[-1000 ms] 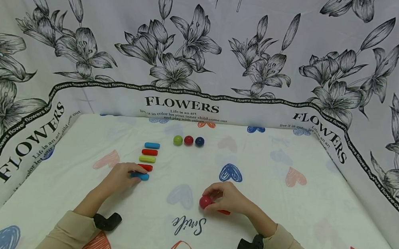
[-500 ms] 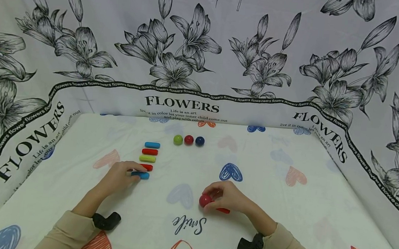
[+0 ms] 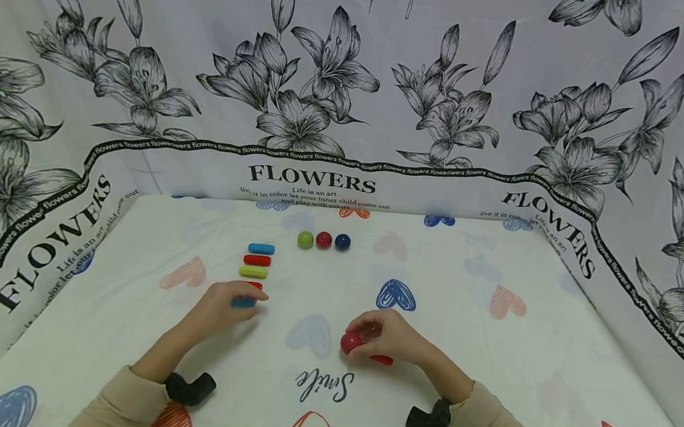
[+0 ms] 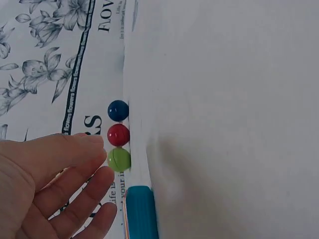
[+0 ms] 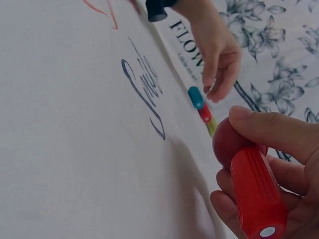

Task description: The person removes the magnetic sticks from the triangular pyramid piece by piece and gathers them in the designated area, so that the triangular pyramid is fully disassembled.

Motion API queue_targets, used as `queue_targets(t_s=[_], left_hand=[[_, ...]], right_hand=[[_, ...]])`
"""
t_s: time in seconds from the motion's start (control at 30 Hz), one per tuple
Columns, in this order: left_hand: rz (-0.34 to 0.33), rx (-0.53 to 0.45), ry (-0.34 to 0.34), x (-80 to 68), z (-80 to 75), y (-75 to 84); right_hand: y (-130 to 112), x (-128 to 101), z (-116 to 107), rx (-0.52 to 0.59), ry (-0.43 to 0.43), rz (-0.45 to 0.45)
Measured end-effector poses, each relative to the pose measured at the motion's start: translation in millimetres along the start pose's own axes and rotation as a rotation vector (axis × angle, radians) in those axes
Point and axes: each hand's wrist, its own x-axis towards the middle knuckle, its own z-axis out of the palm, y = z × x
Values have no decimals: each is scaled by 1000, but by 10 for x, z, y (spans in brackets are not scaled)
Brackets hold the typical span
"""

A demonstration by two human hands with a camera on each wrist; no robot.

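As before, right hand (image 3: 388,336) grips red ball (image 3: 351,342), left hand (image 3: 223,305) lifted

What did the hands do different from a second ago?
The left hand slid a little to the right and its fingers opened over the nearest blue stick. The right hand still holds the red ball and red stick. The far balls stayed put.

A pale cloth (image 3: 488,365) printed with blue, red and pink hearts and the word "Smile" covered the work surface. Behind it and along both sides hung a white backdrop (image 3: 392,74) patterned with large black-and-white lilies, edged by a dark band and the word "FLOWERS". Even, soft light fell across the whole scene, casting only faint shadows.
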Motion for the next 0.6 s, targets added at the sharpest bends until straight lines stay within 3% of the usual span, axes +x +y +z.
queue_targets(t_s=[0.37, 0.6], left_hand=[[58, -101, -121, 16, 182, 297], [96, -117, -136, 8, 325, 436]], right_hand=[[10, 17, -13, 33, 16, 15], [11, 17, -12, 68, 19, 28]])
